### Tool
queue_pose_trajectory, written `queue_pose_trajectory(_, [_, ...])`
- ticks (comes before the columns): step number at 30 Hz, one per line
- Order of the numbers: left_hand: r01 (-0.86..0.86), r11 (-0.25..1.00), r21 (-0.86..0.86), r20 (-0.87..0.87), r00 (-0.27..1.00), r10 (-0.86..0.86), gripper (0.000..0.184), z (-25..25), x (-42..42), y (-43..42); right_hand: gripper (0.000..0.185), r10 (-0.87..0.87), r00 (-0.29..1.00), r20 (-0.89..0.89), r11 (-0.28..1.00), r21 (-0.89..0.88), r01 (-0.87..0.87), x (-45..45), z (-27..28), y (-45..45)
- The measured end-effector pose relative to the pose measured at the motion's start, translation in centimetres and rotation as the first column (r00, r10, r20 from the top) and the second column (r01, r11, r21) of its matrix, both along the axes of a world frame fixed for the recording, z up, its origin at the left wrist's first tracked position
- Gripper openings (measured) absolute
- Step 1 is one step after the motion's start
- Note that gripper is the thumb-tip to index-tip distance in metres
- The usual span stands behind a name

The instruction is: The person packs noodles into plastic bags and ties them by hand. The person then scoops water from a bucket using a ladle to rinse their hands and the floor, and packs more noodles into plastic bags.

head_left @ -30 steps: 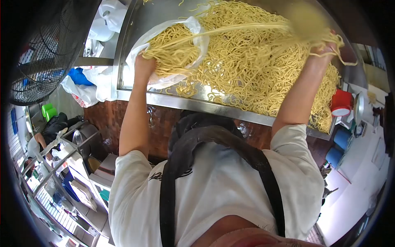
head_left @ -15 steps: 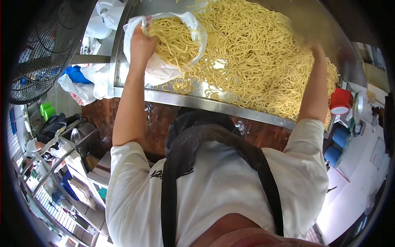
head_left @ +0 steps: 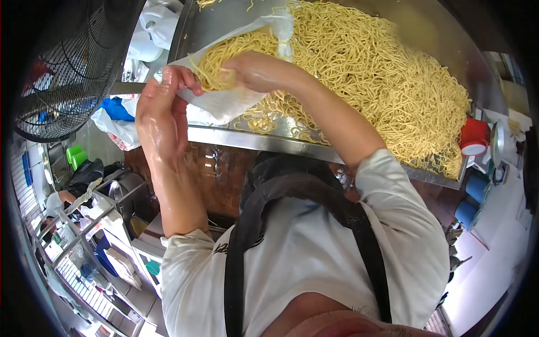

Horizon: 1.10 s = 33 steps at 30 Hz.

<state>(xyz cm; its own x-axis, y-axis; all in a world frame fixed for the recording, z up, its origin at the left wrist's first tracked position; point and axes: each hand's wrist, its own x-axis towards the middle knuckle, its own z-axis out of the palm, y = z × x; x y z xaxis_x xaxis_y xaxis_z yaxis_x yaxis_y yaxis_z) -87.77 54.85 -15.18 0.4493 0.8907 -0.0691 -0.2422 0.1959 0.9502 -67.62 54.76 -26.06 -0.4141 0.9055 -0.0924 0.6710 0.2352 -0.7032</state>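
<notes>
My left hand (head_left: 168,106), wet and shiny, has its fingers closed on the near left rim of a thin white plastic bag (head_left: 216,105). The bag lies on its side with its mouth spread, and yellow noodles (head_left: 247,45) fill it. My right hand (head_left: 255,70) reaches across to the bag's mouth, its fingers curled in against noodles there; the fingertips are slightly blurred and partly hidden. To the right of the bag, a large heap of loose noodles (head_left: 365,78) covers much of a metal tray table (head_left: 258,138).
A mesh fan (head_left: 64,73) stands at the upper left, near white plastic jugs (head_left: 160,28) and a bag with blue inside (head_left: 117,109). A red container (head_left: 474,135) sits past the table's right end. Metal shelving (head_left: 84,224) is at lower left.
My right hand has swung left from the far right of the noodle heap to the bag. My left hand has moved down and left along the bag's rim, and the bag's mouth has tilted.
</notes>
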Motion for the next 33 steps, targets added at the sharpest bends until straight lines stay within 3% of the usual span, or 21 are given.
queue_pose_trajectory(3, [0.001,0.999,0.041,-0.06,0.998,0.002,0.027,-0.7,-0.4,0.0,0.031,-0.185,0.946,-0.266,0.969,0.11,0.22,-2.2,-2.8,3.9])
queue_pose_trajectory(6, [-0.103,0.994,-0.047,-0.119,0.988,0.097,0.027,-2.9,-1.3,0.0,0.03,-0.266,0.963,0.036,0.952,0.167,0.256,1.3,-3.2,0.2])
queue_pose_trajectory(8, [-0.116,0.989,-0.097,-0.087,0.99,0.107,0.025,-4.1,-2.3,-0.2,0.03,-0.439,0.888,0.137,0.897,0.012,0.442,5.4,-3.2,-3.2])
queue_pose_trajectory(11, [-0.148,0.98,-0.132,-0.042,0.989,0.144,0.025,-4.5,-2.8,-1.2,0.028,-0.463,0.874,0.146,0.875,-0.083,0.477,6.9,-8.5,-4.0])
queue_pose_trajectory(13, [-0.135,0.982,-0.133,-0.045,0.99,0.13,0.026,-4.6,-2.7,-1.2,0.028,-0.308,0.935,0.175,0.933,-0.134,0.333,1.9,-7.2,-2.0])
queue_pose_trajectory(15, [-0.108,0.984,-0.141,-0.055,0.993,0.101,0.025,-4.8,-2.9,-1.6,0.029,-0.095,0.995,-0.016,0.952,-0.293,0.087,-3.2,-3.4,-0.4])
queue_pose_trajectory(17, [-0.084,0.99,-0.117,-0.031,0.996,0.081,0.024,-5.1,-2.9,-1.1,0.031,0.074,0.85,-0.521,0.982,-0.109,-0.152,-6.5,-1.9,-0.2])
queue_pose_trajectory(19, [-0.106,0.988,-0.114,-0.052,0.994,0.1,0.024,-5.1,-3.1,-1.3,0.032,-0.066,0.989,-0.135,0.991,-0.127,0.048,-5.6,-0.7,0.2])
queue_pose_trajectory(20, [-0.115,0.987,-0.113,-0.063,0.992,0.109,0.025,-5.1,-3.2,-1.4,0.032,-0.143,0.987,0.069,0.983,-0.105,0.149,-4.7,-0.5,0.7])
queue_pose_trajectory(21, [-0.111,0.985,-0.134,-0.057,0.993,0.104,0.024,-5.5,-3.5,-1.5,0.039,-0.157,0.962,0.223,0.988,0.035,0.153,-2.7,-4.1,2.6])
queue_pose_trajectory(22, [-0.123,0.984,-0.129,-0.052,0.992,0.117,0.024,-5.5,-3.4,-1.6,0.042,-0.437,0.859,0.265,0.882,0.311,0.353,-1.3,-3.7,2.5])
queue_pose_trajectory(23, [-0.134,0.982,-0.13,-0.052,0.99,0.129,0.025,-5.5,-3.3,-2.0,0.044,-0.683,0.696,0.221,0.672,0.562,0.482,0.1,-3.3,1.9])
queue_pose_trajectory(25, [-0.146,0.978,-0.147,-0.031,0.989,0.143,0.027,-5.5,-3.6,-2.6,0.046,-0.714,0.627,0.311,0.698,0.391,0.6,4.6,-5.9,2.3])
queue_pose_trajectory(28, [-0.088,0.993,-0.083,-0.088,0.993,0.081,0.029,-5.7,-4.3,-2.6,0.041,-0.709,0.705,0.026,0.567,0.615,0.548,7.8,-10.3,-0.4])
queue_pose_trajectory(29, [-0.017,1.0,-0.02,-0.1,0.995,0.015,0.034,-6.6,-4.5,-2.3,0.042,-0.617,0.785,0.059,0.713,0.464,0.526,7.7,-11.6,-1.0])
queue_pose_trajectory(31, [0.069,0.996,0.055,-0.361,0.932,-0.044,0.036,-5.9,-1.6,-2.4,0.044,-0.412,0.909,0.056,0.908,0.108,0.405,6.8,-13.2,-3.2])
queue_pose_trajectory(32, [0.142,0.968,0.205,-0.369,0.928,-0.058,0.036,-8.1,0.3,-2.1,0.041,-0.377,0.922,0.089,0.925,-0.021,0.38,6.4,-11.1,-3.3])
queue_pose_trajectory(33, [0.296,0.717,0.631,-0.485,0.872,0.066,0.036,-12.0,2.0,-0.6,0.038,-0.332,0.936,0.118,0.926,-0.149,0.348,5.7,-7.1,-3.0])
